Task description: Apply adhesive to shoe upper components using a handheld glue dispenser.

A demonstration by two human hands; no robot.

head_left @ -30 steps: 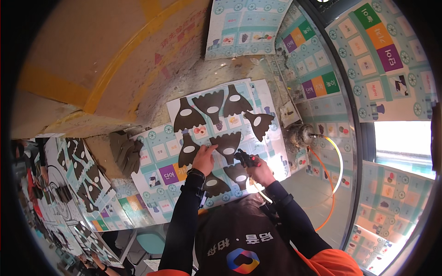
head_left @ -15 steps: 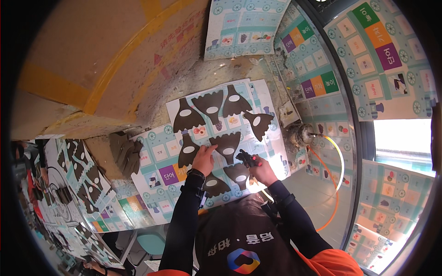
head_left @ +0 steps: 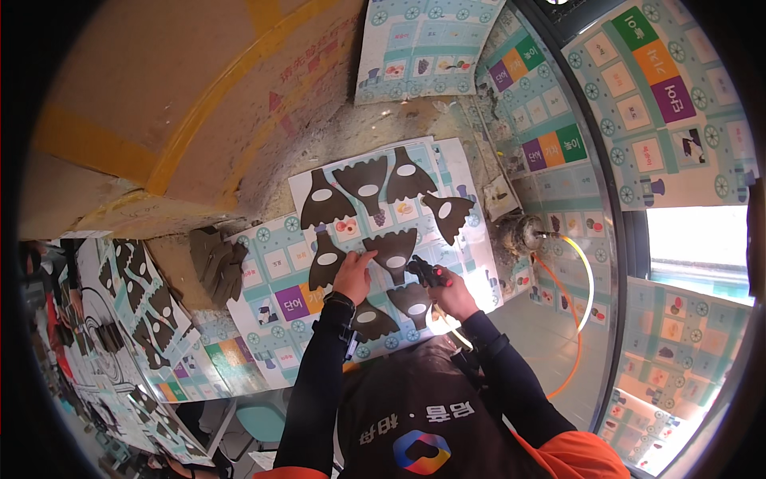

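Barely shifted since a second ago: left hand still pressed flat, fingers spread, on the printed sheet, fingertips touching the left edge of the dark fan-shaped piece in the middle of the layout. Right hand still closed around a small dark tool with a red tip, its nose pointing up-left at the lower right side of that same piece, so the piece sits just above and between both hands. Around it, seven more dark cut-outs of similar shape, each with a pale oval patch: three in a row across the top, one at the far right, one left of the left hand, two below near the wrists; eight counted in all on the sheet. Further left, off the sheet on the rough grey surface, a loose stack of greyer pieces, number not clear. Far left, more printed sheets carrying rows of dark shapes, too small to count. Right of the right hand, a thin orange hose curving down from a metal fitting.
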